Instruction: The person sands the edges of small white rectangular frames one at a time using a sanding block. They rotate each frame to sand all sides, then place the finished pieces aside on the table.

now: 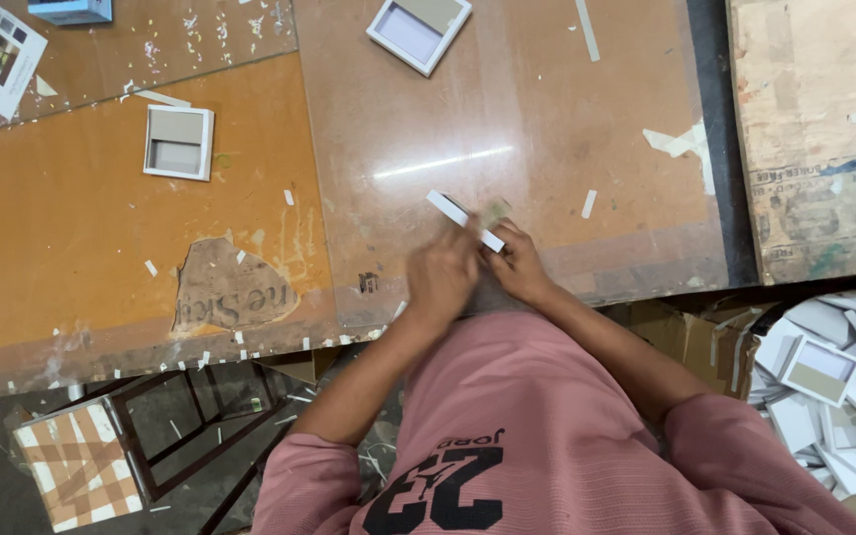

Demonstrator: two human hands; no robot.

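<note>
Head view: hands grip white strip over scuffed worktable.

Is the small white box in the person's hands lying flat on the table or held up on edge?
On edge: the white box shows only its narrow side, between both hands.

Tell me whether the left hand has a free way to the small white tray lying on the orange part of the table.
Probably yes: the left hand is busy on the white strip, but only bare table and paper scraps lie between it and the small white tray.
</note>
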